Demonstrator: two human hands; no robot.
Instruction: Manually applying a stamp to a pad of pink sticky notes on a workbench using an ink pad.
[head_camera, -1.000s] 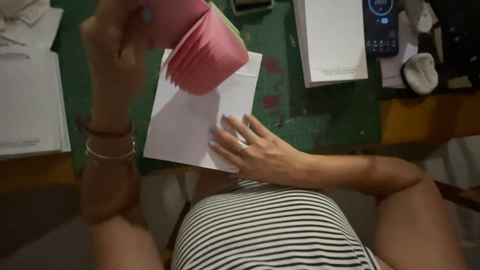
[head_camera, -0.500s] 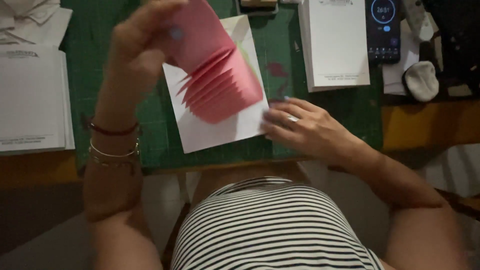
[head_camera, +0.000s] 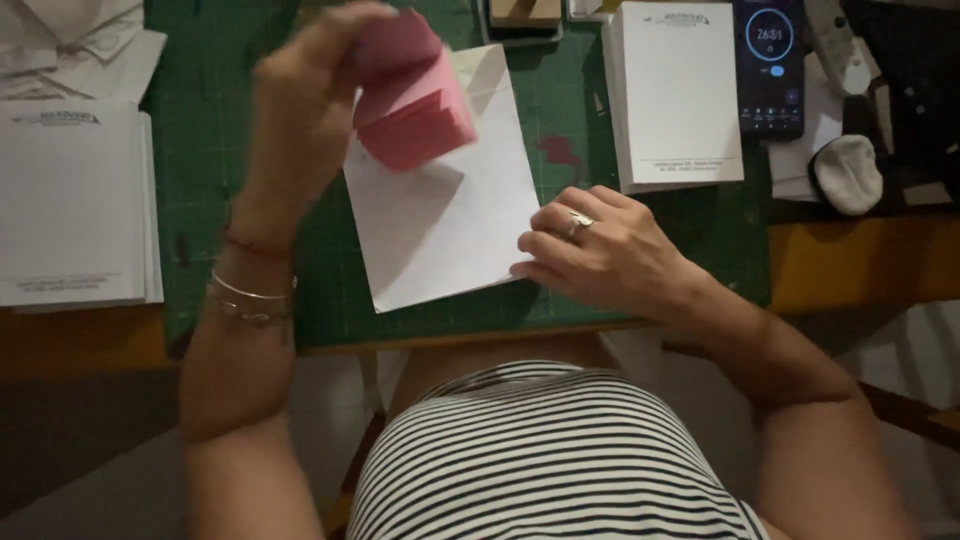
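Observation:
My left hand (head_camera: 310, 95) is raised above the table and holds a stack of pink paper sheets (head_camera: 415, 100), gathered square. Under it a white sheet of paper (head_camera: 450, 215) lies tilted on the green cutting mat (head_camera: 210, 170). My right hand (head_camera: 595, 250), with a ring on one finger, rests on the mat with its fingertips at the white sheet's lower right edge. Bracelets circle my left wrist.
A white paper pad (head_camera: 675, 90) lies at the upper right of the mat, another white stack (head_camera: 70, 205) at the left. A phone (head_camera: 770, 65) with a lit timer screen lies further right, beside a white rounded object (head_camera: 848, 172). The wooden table edge (head_camera: 850, 265) runs below.
The fanned pink sheets have closed into a compact stack and lifted up and back. My right hand slid from the white sheet's middle to its lower right edge.

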